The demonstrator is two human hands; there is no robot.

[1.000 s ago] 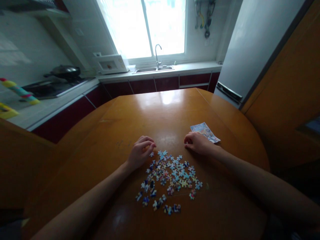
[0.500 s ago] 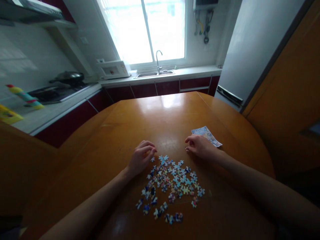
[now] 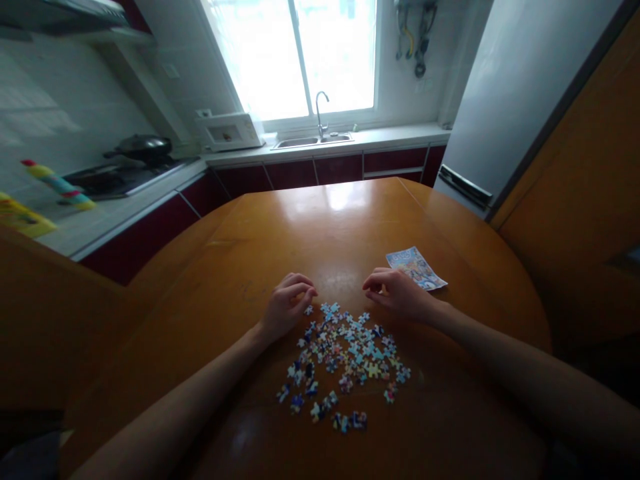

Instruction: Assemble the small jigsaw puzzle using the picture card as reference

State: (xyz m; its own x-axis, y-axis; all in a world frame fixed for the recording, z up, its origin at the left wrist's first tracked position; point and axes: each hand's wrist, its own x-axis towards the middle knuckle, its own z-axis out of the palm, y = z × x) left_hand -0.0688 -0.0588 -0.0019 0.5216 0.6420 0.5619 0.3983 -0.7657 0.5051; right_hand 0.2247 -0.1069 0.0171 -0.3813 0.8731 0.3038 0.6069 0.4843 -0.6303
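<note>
A loose spread of small jigsaw puzzle pieces [image 3: 357,350], mostly pale blue, white and dark blue, lies on the wooden table [image 3: 310,227]. At the upper left of this spread, my left hand [image 3: 289,305] rests on its side, fingers curled and thumb close to the index finger. Whatever it pinches is hidden. My right hand [image 3: 397,291] hovers to the upper right of the pieces, thumb and fingertips drawn together. A small pale puzzle piece showed at those fingertips half a second ago; now it is hard to see. Behind this hand lies a printed picture sheet [image 3: 420,268], partly covered.
Beyond the table runs a counter with a sink [image 3: 300,142], faucet [image 3: 320,115] and white microwave [image 3: 231,131]. On the left are a stove with a dark pan [image 3: 144,148] and a colourful bottle [image 3: 59,185]. A grey fridge [image 3: 520,93] stands at right.
My right hand has moved a little left, nearer my left hand. The left hand keeps its pose. The whole view has shifted slightly as my head tilted.
</note>
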